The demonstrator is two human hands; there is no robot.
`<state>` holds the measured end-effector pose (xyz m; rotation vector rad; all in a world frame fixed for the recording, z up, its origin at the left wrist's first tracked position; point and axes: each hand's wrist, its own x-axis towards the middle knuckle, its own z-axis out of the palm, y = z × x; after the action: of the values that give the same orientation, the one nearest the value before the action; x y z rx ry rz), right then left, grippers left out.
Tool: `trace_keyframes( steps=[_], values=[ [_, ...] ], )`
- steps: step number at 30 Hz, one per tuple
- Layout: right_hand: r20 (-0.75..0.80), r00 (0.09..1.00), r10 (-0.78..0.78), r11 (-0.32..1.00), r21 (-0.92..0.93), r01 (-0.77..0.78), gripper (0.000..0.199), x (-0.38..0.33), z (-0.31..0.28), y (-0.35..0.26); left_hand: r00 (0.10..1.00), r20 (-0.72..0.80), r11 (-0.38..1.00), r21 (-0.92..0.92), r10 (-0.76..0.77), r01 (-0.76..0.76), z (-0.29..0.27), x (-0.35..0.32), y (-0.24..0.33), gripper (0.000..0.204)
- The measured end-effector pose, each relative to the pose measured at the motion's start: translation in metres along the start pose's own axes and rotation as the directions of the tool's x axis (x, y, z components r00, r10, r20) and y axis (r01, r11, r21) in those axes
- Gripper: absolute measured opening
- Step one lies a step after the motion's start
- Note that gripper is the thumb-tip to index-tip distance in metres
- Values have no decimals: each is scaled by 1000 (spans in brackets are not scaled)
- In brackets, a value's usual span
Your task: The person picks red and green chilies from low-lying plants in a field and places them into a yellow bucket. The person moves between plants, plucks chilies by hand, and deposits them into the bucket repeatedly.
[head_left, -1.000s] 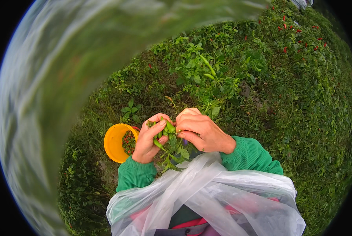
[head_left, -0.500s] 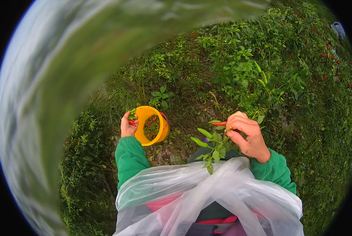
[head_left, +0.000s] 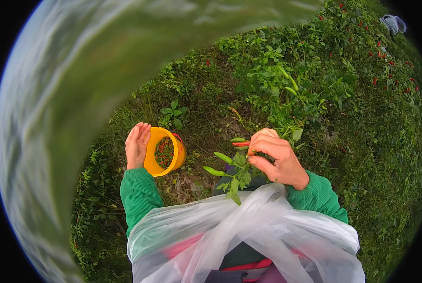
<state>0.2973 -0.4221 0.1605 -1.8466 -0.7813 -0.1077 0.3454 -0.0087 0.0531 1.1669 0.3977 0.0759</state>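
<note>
At the yellow bucket's (head_left: 178,162) left rim, my left hand (head_left: 137,145) is raised with its fingers stretched out, and no chili shows in it. Many small red and green chilies (head_left: 164,153) lie inside the bucket. My right hand (head_left: 276,158), closed in a pinch, grips a leafy chili sprig (head_left: 240,177) in front of my body. Two green chilies (head_left: 214,171) hang out from the sprig to the left. A red chili (head_left: 241,144) and a green one just above it stick out from the pinching fingers.
Chili plants (head_left: 310,61) with red and green fruit grow ahead and to the right. A translucent plastic sheet (head_left: 248,221) covers my front. A pale bluish item (head_left: 393,23) lies at the far right. A blurred band (head_left: 79,85) hides the upper left.
My left hand has let go of the green and red chilies it held, and its fingers have straightened. The right hand keeps its sprig. The whole view has shifted slightly.
</note>
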Motion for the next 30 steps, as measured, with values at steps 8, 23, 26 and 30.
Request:
trace_keyframes(
  steps=[8, 23, 26, 30],
  values=[
    [41, 999, 3, 995, -101, 1, 26, 3, 3, -7, 729, 617, 915, 402, -295, 30, 166, -119, 14, 31],
    [-19, 999, -34, 948, -318, 26, 11, 7, 12, -41, 725, 486, 731, 227, 487, -643, 197, -159, -4, 13],
    [5, 993, -118, 974, -196, 117, 12, 6, 14, -34, 805, 555, 901, -209, -211, 380, 193, -151, -14, 16],
    [-7, 989, -150, 981, -126, 148, 14, 5, 17, -29, 703, 607, 769, -224, -370, 598, 191, -144, -24, 23]
  ],
)
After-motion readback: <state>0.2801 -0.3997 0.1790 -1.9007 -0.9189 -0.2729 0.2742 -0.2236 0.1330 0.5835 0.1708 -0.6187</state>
